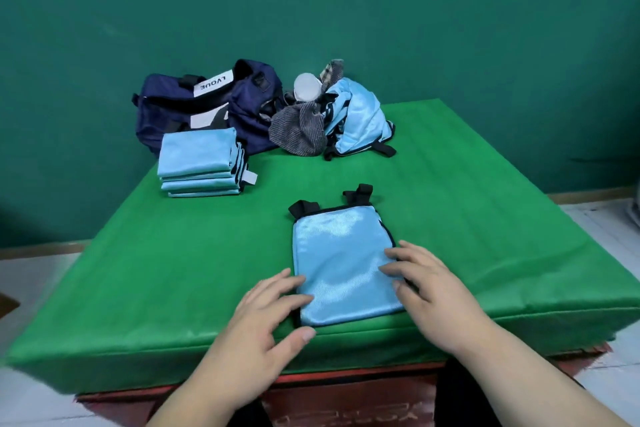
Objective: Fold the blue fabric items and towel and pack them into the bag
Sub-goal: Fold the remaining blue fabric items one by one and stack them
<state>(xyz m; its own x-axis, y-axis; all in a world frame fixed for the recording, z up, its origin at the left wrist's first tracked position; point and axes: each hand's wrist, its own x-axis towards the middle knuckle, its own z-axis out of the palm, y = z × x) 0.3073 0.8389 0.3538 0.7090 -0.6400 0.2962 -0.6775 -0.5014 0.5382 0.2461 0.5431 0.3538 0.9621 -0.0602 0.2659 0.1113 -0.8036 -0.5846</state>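
Head view: the green-covered table (173, 270) is seen from its near edge, which runs just under both wrists. Bare green cloth is left open from 7 to 9 o'clock and from 2 to 4 o'clock of the table's middle. The far side is taken up. A stack of folded blue pieces (199, 159) is set at 10 o'clock, and the navy bag (207, 104) is placed right behind it at 11, hard by the far edge. At 12 to 1 o'clock a grey striped towel (298, 130) is heaped against a crumpled pile of blue fabric (360, 114).

The folded blue item (341, 260) is laid flat at 6 o'clock – its near hem almost on the table's edge, its black straps turned toward 12. It is flanked by both hands. The left hand (266, 319) is spread loosely at the item's 8 o'clock, fingertips touching the left hem, nothing grasped. The right hand (429, 291) is laid at its 3 o'clock, straight fingers resting on the right hem – nothing gripped.
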